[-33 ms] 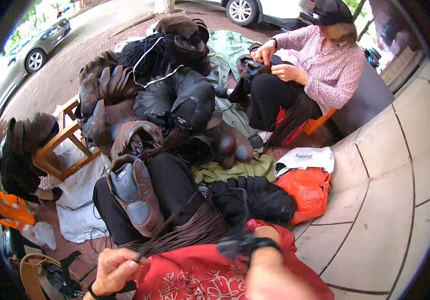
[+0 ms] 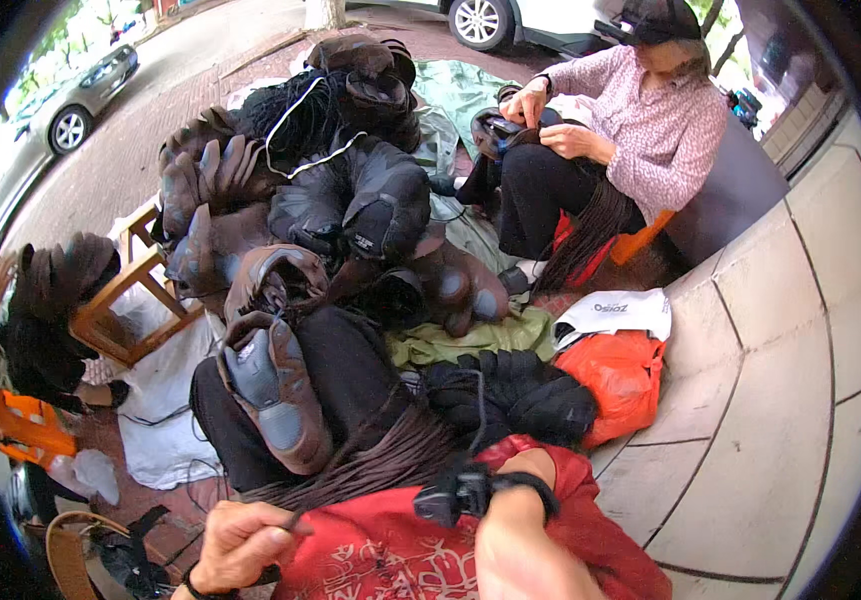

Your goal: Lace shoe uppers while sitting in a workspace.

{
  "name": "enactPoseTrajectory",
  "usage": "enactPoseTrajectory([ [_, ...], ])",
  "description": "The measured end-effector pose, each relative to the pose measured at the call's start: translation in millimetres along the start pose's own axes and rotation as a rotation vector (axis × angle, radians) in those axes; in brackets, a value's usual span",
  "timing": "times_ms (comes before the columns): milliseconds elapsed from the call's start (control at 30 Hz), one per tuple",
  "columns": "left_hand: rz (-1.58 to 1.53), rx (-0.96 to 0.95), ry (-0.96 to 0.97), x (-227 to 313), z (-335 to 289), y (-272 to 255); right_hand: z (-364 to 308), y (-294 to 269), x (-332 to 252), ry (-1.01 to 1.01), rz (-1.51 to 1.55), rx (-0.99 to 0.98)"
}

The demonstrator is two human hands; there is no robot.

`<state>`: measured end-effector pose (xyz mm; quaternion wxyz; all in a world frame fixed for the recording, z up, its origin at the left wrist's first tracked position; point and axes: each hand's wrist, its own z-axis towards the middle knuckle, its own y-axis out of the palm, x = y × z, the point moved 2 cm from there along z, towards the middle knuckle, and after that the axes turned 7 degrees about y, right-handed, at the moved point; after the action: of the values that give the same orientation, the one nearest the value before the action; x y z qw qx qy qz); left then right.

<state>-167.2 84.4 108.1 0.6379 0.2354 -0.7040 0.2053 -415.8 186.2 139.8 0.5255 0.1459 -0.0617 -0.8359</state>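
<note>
Low at the left, the left hand [image 2: 240, 545] is pinching closed on brown cords [image 2: 380, 465] fanning up-right toward the shoe sole [image 2: 275, 400]; the right hand's grip cannot be told.

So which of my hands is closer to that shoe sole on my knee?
Left. Your left hand pinches dark laces just below the shoe sole; your right hand is farther off to its right.

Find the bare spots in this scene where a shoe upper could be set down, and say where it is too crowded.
Free: the pale stone ledge right of the orange bag, and the brick pavement beyond the wooden stool. Crowded: the heap of dark shoe uppers in the middle, and the lap where the left hand pinches laces.
</note>
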Motion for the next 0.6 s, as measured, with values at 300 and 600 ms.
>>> enactPoseTrajectory([
  [300,0.351,-0.196,0.214,-33,44,19,-80,63,37,1.191,-0.121,-0.929],
  [600,-0.180,-0.087,-0.263,-71,12,-33,-84,-26,102,1.529,-0.182,-0.722],
])
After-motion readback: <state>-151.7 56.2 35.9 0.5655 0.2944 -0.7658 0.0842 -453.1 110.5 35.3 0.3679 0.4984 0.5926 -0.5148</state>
